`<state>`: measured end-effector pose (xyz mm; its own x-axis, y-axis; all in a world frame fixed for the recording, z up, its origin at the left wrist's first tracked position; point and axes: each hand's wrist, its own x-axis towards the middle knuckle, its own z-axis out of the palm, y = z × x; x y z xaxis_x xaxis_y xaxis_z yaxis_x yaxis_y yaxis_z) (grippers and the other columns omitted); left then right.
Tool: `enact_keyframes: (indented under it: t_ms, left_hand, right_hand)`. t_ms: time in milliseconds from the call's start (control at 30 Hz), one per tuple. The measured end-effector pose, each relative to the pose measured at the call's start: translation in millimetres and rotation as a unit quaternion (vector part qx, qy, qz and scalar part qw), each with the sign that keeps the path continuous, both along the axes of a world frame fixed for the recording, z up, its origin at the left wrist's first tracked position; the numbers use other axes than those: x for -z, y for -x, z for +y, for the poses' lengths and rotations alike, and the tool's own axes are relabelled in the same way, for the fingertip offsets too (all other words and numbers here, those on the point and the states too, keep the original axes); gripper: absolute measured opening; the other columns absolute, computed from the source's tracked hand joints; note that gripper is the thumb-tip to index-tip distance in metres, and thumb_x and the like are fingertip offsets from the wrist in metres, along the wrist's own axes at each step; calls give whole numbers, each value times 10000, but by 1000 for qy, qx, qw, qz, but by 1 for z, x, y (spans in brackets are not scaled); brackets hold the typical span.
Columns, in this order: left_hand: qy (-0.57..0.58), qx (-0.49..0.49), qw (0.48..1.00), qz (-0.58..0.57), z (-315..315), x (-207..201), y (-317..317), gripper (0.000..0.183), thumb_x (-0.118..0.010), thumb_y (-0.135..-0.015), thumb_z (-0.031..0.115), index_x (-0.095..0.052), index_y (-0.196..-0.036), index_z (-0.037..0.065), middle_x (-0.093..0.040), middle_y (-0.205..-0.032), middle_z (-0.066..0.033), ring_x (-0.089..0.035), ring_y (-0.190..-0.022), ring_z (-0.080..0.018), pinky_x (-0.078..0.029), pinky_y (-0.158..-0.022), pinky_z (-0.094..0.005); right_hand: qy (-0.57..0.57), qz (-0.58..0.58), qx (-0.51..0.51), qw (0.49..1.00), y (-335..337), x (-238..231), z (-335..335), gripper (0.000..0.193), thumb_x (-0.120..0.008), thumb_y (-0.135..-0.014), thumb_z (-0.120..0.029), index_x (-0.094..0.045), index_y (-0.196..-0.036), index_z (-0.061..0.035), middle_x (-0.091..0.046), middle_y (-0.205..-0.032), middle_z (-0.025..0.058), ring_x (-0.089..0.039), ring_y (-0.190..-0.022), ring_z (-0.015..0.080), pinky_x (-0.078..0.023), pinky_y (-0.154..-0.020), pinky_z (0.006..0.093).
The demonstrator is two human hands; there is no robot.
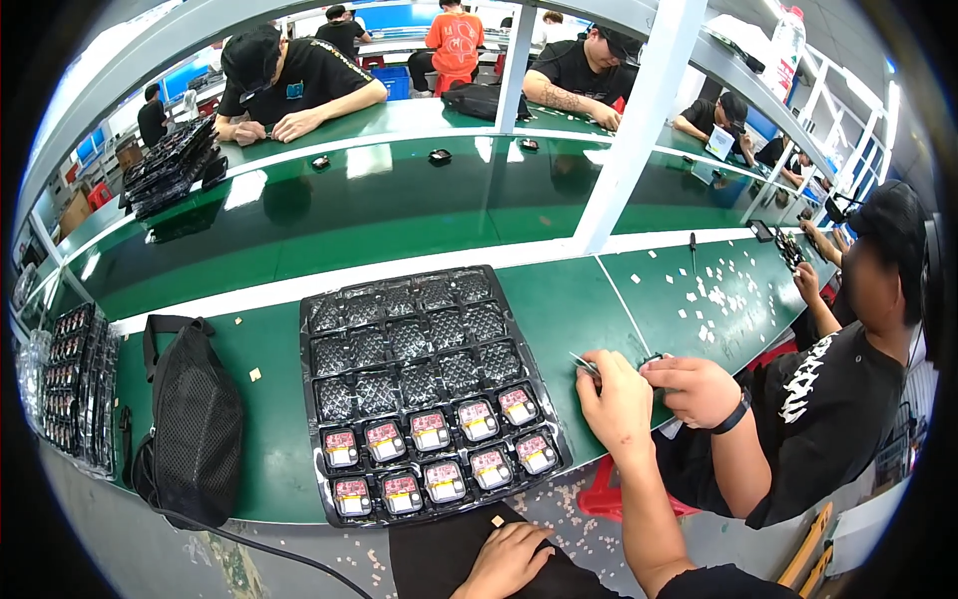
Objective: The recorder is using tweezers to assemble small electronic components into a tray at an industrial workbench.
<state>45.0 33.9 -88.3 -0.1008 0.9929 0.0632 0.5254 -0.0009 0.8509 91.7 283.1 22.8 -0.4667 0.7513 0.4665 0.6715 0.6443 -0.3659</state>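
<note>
My left hand (509,559) lies with its fingers outstretched on my black-clad thigh, below the tray. A small pale square (497,521) sits on the cloth just beyond its fingertips. Over the green table to the right of the tray, my right hand (615,404) is closed on a thin metal tool (583,363) that looks like tweezers. Close beside it, a co-worker's wristbanded hand (696,391) pinches a small dark part (651,359). The black plastic tray (317,399) has device units with red-and-white faces in its two near rows; its far rows show bare textured pockets.
Left of the tray lies a black mesh bag (200,419), beside stacked filled trays (72,389). Pale scraps (718,295) are scattered over the table's right side. A white post (639,130) rises beyond. Co-workers sit at right and across the green belt (399,210).
</note>
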Motion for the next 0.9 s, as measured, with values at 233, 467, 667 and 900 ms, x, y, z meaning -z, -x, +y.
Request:
enact_keyframes:
  t_ms: [233,467,667,900]
  left_hand:
    - [5,-11,1000,-5,-4,6,1,318,-686,-929,234,-701,-1150,6,-670,-1153,-150,-578,-1139,-346,-461,-985,-439]
    - [-12,-5,1000,-19,-4,2,0,300,-689,-941,226,-698,-1141,3,-670,-1152,-150,-582,-1135,-344,-469,-982,-431]
    - [-68,-7,992,-102,-9,-20,2,253,-674,-964,171,-700,-1154,6,-679,-1159,-147,-637,-1092,-340,-518,-947,-429]
    - [-263,-166,851,-423,-29,-64,19,444,-772,-932,129,-595,-1301,-42,-590,-1307,-196,-603,-1263,-282,-508,-1039,-393]
  right_hand:
    - [-18,-8,107,994,-14,-5,-10,343,-737,-880,-202,-658,-1186,-68,-566,-1180,170,-698,-825,394,-563,-724,497]
    - [21,-38,179,983,-63,-7,14,313,-717,-920,-198,-698,-1199,-57,-641,-1163,148,-712,-912,349,-562,-811,446]
    - [117,124,59,984,-62,-12,-2,356,-799,-808,-20,-675,-1141,-8,-677,-1113,129,-669,-804,247,-535,-744,322]
    - [192,172,-356,898,-28,-34,-105,607,-970,-672,-204,-629,-1137,-14,-723,-1090,171,-745,-889,258,-608,-710,302]
